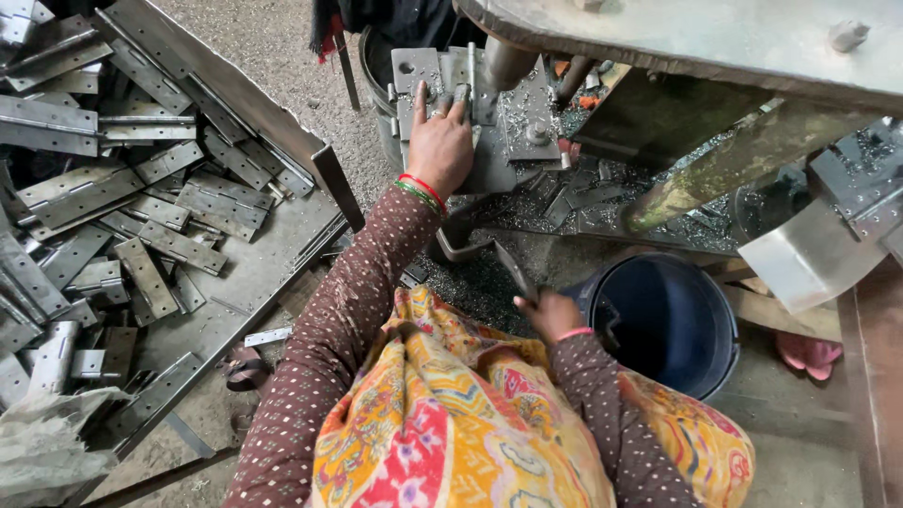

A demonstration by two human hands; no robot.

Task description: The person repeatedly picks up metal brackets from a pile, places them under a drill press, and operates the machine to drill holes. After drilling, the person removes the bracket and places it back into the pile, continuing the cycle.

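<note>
My left hand [439,146] lay flat, fingers spread, pressing a grey metal hinge plate [458,99] on the machine's steel bed [527,118]. My right hand [548,315] was closed around a dark metal lever [513,273] — near the blue plastic bucket [673,325].

Soft, even daylight — mild glare on the steel, faint shadows, sharp centre — edges slightly bowed.

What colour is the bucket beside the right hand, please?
The bucket is dark blue, seen best in the head view.
</note>
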